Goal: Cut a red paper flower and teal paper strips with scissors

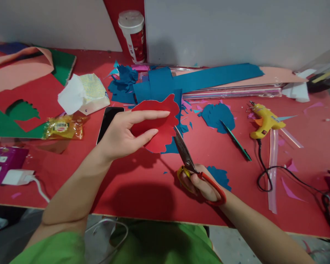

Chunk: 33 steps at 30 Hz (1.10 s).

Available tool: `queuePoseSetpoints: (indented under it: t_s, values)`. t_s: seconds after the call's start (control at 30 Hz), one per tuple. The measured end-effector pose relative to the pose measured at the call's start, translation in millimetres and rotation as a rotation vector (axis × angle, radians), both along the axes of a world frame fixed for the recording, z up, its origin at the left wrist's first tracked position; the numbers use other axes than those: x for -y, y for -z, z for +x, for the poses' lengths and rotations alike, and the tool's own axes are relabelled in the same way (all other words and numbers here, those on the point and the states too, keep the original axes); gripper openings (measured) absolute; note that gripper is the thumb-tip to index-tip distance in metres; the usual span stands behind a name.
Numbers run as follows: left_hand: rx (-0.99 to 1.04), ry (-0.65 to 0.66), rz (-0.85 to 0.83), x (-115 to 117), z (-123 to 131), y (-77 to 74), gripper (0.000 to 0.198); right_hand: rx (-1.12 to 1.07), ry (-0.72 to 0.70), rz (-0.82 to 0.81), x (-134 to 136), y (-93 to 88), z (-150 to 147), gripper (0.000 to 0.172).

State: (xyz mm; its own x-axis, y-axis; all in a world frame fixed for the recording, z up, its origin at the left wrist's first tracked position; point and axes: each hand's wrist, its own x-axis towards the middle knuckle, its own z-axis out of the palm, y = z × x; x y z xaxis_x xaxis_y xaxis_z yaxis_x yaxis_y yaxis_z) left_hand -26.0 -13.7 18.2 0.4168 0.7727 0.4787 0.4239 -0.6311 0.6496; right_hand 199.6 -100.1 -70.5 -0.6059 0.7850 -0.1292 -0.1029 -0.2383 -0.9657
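My left hand (123, 132) grips a red sheet (159, 128) with a wavy cut edge, thumb and fingers lying across its top face. In my right hand (203, 187) is a pair of scissors (185, 152) with a red and a yellow handle. The blades look nearly closed, and their tips meet the right edge of the red sheet. Behind and below that sheet, part of a blue sheet (172, 147) shows. A blue scalloped cutout (220, 177) lies just beyond my right hand, partly hidden by it.
A green pen (235, 141) rests partly on another blue cutout (216, 115). To the right lies a yellow glue gun (266, 121) with a black cord. A paper cup (133, 36) stands at the back. A phone (108, 119) lies partly under my left hand, and coloured sheets (35, 99) spread leftward.
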Motion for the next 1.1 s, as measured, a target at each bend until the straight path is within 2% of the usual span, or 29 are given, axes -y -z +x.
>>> queuePoseSetpoints:
  t_s: [0.47, 1.1]
  values:
    - [0.036, 0.044, 0.071, -2.8, -1.3, -0.5, 0.044, -0.007, -0.008, -0.013, 0.4, 0.2, -0.4, 0.046]
    - [-0.001, 0.037, 0.042, -2.9, -2.0, -3.8, 0.042, -0.017, -0.007, -0.01, -0.8, -1.6, -0.5, 0.045]
